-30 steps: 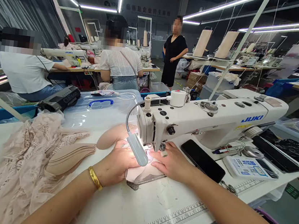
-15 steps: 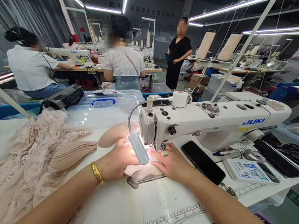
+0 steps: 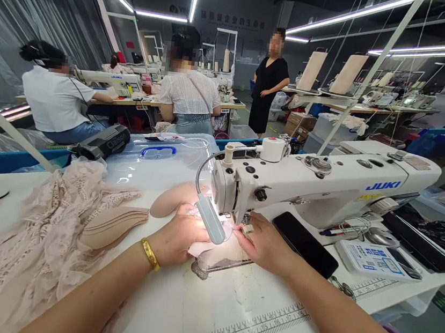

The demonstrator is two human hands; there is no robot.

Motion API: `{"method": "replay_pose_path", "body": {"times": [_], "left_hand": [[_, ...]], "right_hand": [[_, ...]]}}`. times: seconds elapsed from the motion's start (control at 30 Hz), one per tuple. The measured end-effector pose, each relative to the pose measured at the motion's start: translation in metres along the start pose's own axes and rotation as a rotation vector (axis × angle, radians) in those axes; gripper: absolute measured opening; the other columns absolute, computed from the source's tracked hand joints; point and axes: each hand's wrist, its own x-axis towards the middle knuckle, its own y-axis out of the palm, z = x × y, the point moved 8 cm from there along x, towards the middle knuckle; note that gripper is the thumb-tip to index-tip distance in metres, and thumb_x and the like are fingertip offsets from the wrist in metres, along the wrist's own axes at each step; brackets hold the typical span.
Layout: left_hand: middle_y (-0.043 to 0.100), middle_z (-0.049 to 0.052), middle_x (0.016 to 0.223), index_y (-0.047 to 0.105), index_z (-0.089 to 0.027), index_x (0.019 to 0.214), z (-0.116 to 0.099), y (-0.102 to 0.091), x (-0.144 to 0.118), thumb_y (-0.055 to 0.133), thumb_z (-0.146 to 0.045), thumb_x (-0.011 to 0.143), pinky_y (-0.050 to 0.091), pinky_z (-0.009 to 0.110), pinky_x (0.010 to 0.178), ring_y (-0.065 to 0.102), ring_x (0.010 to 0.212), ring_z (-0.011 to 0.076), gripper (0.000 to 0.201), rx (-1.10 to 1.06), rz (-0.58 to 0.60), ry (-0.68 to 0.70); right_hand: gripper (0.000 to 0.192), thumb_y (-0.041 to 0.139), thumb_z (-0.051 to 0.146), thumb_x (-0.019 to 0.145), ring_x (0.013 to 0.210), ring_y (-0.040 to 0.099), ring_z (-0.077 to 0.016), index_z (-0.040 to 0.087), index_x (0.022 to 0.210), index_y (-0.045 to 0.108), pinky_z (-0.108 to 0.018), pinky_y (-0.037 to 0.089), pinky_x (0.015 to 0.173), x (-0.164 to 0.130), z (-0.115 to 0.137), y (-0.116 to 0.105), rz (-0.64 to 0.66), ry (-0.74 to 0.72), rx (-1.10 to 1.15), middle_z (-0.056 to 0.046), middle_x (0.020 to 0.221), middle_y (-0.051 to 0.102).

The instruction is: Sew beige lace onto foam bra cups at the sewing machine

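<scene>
fingers [image 3: 244,240] on fabric [image 3: 198,248] at juki machine [image 3: 326,182]

Sewing workshop: JUKI sewing machine [image 3: 338,176], thread cones [image 3: 312,71], heaped lace [image 3: 51,221]; far machines [image 3: 422,102], small in view, likely similar

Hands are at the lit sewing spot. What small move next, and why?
I'd probably draw the right hand slightly back: its fingers sit close to the needle end of the sewing machine, though exact clearance is hard to see. The left hand, on the pale fabric, could steady it.
</scene>
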Motion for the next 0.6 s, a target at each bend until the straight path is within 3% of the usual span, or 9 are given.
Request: {"method": "replay_pose_path", "body": {"times": [0.37, 0.6], "left_hand": [[0.075, -0.005, 0.102, 0.067, -0.028, 0.092, -0.0045, -0.0007, -0.0026, 0.061, -0.011, 0.079, 0.024, 0.042, 0.091, 0.065, 0.1, 0.0224, 0.022, -0.029, -0.076, 0.022], [0.076, -0.006, 0.107, 0.069, -0.032, 0.1, -0.0043, -0.0018, -0.005, 0.06, -0.012, 0.085, 0.024, 0.041, 0.094, 0.065, 0.103, 0.0207, 0.027, -0.056, -0.112, 0.031]], "right_hand": [[0.008, 0.051, 0.018, 0.099, 0.089, 0.062, -0.0279, 0.018, 0.098, 0.059, -0.043, 0.053, 0.086, -0.0005, 0.0018, -0.0007, -0.009, 0.005, 0.027, -0.009, 0.092, 0.069], [0.013, 0.048, 0.018, 0.1, 0.084, 0.061, -0.0267, 0.018, 0.093, 0.059, -0.042, 0.053, 0.078, -0.0008, 0.004, -0.0018, -0.008, -0.016, 0.012, -0.009, 0.088, 0.068]]}}
